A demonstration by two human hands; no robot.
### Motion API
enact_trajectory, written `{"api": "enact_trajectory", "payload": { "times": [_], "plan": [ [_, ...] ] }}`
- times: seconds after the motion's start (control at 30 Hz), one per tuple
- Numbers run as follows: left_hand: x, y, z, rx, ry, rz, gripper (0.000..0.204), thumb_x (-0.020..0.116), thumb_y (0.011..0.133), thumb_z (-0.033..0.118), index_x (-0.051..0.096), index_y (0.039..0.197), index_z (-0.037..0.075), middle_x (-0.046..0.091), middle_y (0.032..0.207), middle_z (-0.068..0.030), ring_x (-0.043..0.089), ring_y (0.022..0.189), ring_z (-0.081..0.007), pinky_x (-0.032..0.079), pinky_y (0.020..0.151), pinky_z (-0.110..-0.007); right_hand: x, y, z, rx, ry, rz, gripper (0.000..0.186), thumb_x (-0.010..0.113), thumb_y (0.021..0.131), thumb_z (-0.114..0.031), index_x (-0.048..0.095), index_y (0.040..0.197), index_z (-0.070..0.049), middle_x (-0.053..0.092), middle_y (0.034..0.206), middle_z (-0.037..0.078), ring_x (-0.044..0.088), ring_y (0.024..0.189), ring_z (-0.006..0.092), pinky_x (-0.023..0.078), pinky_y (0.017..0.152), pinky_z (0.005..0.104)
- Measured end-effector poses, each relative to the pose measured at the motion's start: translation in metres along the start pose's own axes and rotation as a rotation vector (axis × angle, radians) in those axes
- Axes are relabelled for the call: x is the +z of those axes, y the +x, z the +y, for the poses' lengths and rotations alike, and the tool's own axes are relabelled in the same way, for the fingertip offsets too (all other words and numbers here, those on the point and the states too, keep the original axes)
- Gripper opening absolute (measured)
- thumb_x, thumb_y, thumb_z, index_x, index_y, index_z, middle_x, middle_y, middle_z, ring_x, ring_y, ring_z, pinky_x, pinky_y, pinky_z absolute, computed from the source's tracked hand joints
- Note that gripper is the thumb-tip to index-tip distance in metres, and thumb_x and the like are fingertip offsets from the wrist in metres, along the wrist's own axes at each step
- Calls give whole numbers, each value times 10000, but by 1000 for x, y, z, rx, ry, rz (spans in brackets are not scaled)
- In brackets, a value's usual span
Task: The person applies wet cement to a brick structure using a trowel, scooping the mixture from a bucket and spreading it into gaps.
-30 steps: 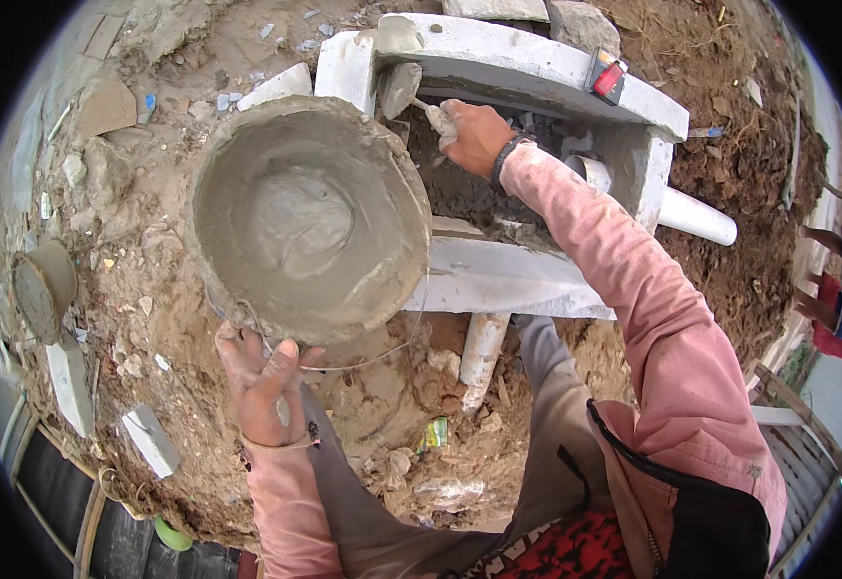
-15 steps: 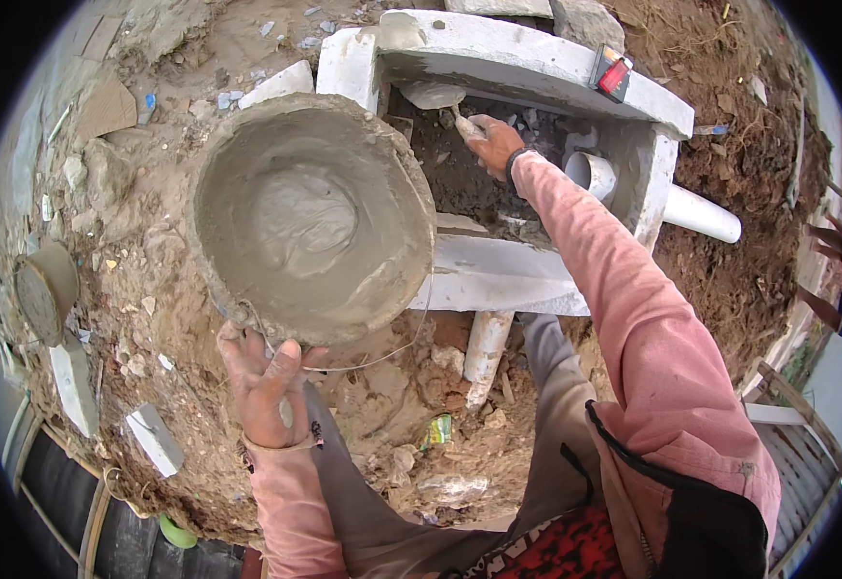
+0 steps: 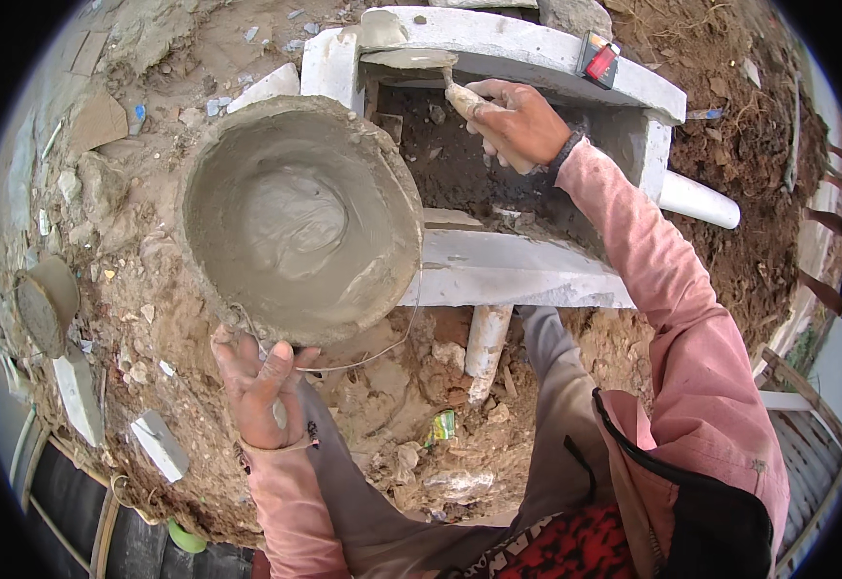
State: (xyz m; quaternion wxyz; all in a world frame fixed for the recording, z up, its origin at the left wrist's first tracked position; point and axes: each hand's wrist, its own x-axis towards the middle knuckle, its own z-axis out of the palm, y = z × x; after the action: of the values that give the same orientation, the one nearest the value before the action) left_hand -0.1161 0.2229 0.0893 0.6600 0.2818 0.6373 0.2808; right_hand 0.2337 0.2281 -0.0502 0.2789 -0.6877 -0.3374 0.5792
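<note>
A wide bucket (image 3: 211,227), crusted with grey mortar, stands to the left with wet mortar (image 3: 296,217) in it. At its near rim my left hand (image 3: 265,388) grips it from below, the thumb up against the side by the wire handle (image 3: 382,353). My right hand (image 3: 527,125) is wrapped round the handle of a pointing trowel (image 3: 407,60). The blade lies flat at the upper inner face of the far wall of a box (image 3: 527,39) built of pale blocks, near its left corner. Part of the blade's contact with the wall is hidden.
A small red and black pack (image 3: 598,62) sits on the far wall. White pipes (image 3: 699,200) (image 3: 488,353) poke out to the right and toward me. Dark soil lies inside the box. A second bucket (image 3: 47,301) and loose blocks (image 3: 159,446) are at left; people's legs show far right.
My right hand has turned and moved right and up, bringing the trowel blade from low inside the box up against the far wall. My left hand stays at the bucket.
</note>
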Motion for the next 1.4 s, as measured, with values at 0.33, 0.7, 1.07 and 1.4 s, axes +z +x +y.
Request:
{"api": "enact_trajectory", "payload": {
  "times": [0.33,0.7,1.07,1.4],
  "plan": [
    [2,-1,4,-12,12,32,715,594,799,-54,196,1379,73,364,1332,-151,505,1124,-287,558,779,-409,10,-23,89,-45,-320,144,511,646,809,-228,500,1268,-55,635,1046,218,639,896,330,492,802,365],
    [14,-5,-8,24,68,-87,646,627,764,-92,286,1289,66,357,1312,-124,452,1178,-273,501,873,-403,-34,-150,-30,-611,-615,-14,544,676,702,-13,544,1230,-32,598,1085,153,615,952,298,494,797,380],
    [42,-19,-65,259,442,-123,573,705,697,-8,397,1179,34,237,1448,-209,394,1232,-280,381,980,-372,50,-116,-49,-667,-1480,-173,466,532,785,-142,514,1250,-119,553,937,82,542,790,201,440,682,325],
    [40,-17,-51,139,252,-109,694,666,730,-49,308,1316,51,347,1330,-129,445,1142,-239,437,920,-365,32,-118,51,-693,-244,-204,504,710,760,-184,575,1237,-93,653,943,163,642,831,345,520,720,397]
  ]
}}
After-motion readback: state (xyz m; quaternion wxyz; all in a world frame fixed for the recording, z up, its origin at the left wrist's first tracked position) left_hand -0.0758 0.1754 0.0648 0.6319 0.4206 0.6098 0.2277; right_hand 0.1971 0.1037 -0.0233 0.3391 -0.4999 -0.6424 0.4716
